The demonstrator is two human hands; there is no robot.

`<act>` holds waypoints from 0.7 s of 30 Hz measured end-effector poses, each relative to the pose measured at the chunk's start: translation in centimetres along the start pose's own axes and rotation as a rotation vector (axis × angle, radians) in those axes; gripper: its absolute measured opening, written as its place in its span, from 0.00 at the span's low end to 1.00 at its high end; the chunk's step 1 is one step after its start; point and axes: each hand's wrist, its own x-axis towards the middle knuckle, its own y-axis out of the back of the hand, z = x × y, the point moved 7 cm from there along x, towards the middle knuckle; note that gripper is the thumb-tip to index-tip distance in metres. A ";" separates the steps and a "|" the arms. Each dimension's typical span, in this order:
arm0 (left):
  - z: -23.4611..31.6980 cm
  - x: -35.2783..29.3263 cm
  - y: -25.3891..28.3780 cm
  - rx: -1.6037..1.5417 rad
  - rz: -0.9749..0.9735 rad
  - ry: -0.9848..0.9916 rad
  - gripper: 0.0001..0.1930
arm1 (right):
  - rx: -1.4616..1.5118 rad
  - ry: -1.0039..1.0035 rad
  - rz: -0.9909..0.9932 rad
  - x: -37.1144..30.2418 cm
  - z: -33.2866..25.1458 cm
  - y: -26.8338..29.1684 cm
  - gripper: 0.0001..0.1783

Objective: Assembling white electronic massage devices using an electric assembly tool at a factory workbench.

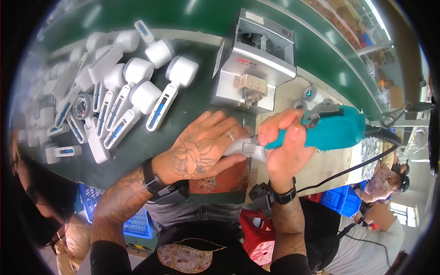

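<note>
My right hand (291, 146) is wrapped round a teal electric screwdriver (339, 130), which lies nearly level with its tip pointing left. At that tip is a white plastic part (239, 147), with my left hand (199, 149) closed over it. Most of the part is hidden under the left fingers, so its full shape cannot be made out. Part and hands are over the bench's front edge, beside a worn reddish-brown plate (220, 182). Just beyond the hands stands a silver box-shaped machine, apparently a screw feeder (256, 68), with an open top and a small metal bracket in front.
Many white handheld devices (160, 110) with round heads and blue-striped handles are heaped at the left. Small round parts (311, 94) lie right of the machine. A black cord (348, 170) trails from the screwdriver. Blue baskets (137, 224) and a red stool (256, 236) are below; people sit nearby.
</note>
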 end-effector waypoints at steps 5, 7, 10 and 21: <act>0.3 -0.1 0.2 -0.021 0.025 -0.029 0.22 | -0.058 -0.105 0.042 0.7 -0.8 0.0 0.27; 0.1 0.1 0.1 -0.031 0.040 -0.015 0.20 | -0.094 -0.023 0.111 2.3 -2.0 0.2 0.29; -0.2 -0.5 0.3 -0.034 0.042 0.017 0.18 | -0.104 0.076 0.141 4.9 -1.8 -1.0 0.26; 0.1 -0.5 0.1 -0.013 0.010 -0.058 0.21 | -0.158 0.088 0.044 5.2 -0.9 -2.8 0.17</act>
